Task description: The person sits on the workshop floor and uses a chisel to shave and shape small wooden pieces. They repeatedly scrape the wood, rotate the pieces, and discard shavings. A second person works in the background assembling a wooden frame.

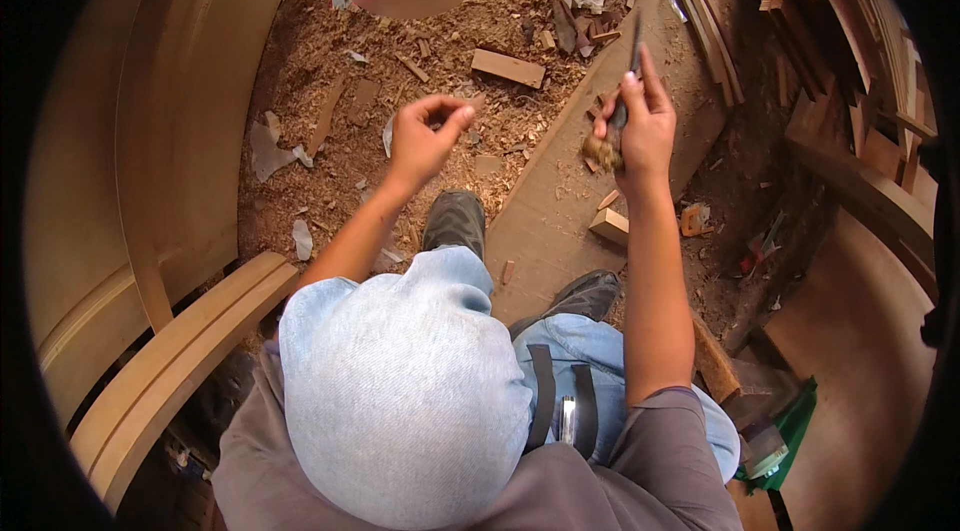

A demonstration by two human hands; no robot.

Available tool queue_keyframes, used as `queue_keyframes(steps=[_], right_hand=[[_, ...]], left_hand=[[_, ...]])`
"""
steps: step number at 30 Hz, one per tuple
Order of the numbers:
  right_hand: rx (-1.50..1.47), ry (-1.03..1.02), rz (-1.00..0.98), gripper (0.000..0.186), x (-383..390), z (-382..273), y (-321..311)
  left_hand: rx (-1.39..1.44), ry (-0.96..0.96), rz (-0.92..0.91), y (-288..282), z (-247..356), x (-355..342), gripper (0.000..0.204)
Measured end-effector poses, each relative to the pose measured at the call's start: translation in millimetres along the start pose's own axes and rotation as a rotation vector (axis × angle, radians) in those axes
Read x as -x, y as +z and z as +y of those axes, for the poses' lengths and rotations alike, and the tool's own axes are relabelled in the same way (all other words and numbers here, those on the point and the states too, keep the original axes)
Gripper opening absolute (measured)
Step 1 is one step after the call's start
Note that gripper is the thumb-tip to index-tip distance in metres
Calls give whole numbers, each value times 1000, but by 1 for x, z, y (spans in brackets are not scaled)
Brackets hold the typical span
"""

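My right hand (645, 126) is wrapped round a chisel (620, 114), its dark narrow blade pointing away from me and its frayed, yellowish butt end sticking out below the fingers. It hovers over a wide flat board (540, 221) that lies on the ground. My left hand (428, 139) is raised to the left of the board, thumb and forefinger pinched together. A small pale bit shows by those fingertips, too small to name. Near my right forearm, a short wood block (610, 226) rests on the board.
Shavings (330, 51) cover the ground, with a loose wood offcut (508, 69) among them. Large wooden panels (180, 131) stand at the left, beside curved beams (180, 361). Stacked strips of wood (820, 11) crowd the far right. A saw-like orange-handled thing (696, 220) lies right of my forearm.
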State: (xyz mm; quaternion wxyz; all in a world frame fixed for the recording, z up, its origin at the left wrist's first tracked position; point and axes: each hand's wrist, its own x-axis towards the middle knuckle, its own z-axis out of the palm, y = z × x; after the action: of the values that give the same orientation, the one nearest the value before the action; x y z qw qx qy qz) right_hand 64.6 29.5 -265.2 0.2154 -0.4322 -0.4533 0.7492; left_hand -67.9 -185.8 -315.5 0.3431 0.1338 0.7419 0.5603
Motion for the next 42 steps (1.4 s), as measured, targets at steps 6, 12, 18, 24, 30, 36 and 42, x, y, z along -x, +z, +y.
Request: queue_keyframes(steps=[6,12,18,24,30,36,42], right_hand=[[139,318,-428,52,60,37,5],[142,396,-427,52,66,36,34],[220,375,-361,49,70,55,36],[-52,175,316,48,42,39,74],[121,150,-26,51,27,32,-1],[122,419,-312,51,75,50,30],[124,419,-429,49,65,51,42]], left_hand=[[172,30,21,-3,3,-36,15],[135,45,63,7,3,-33,15],[-97,156,-10,-6,1,-43,14],[-461,563,-105,10,19,-22,11],[-373,171,169,-19,2,-13,14],[-294,219,172,-10,2,-39,14],[-349,256,147,2,7,-32,13]])
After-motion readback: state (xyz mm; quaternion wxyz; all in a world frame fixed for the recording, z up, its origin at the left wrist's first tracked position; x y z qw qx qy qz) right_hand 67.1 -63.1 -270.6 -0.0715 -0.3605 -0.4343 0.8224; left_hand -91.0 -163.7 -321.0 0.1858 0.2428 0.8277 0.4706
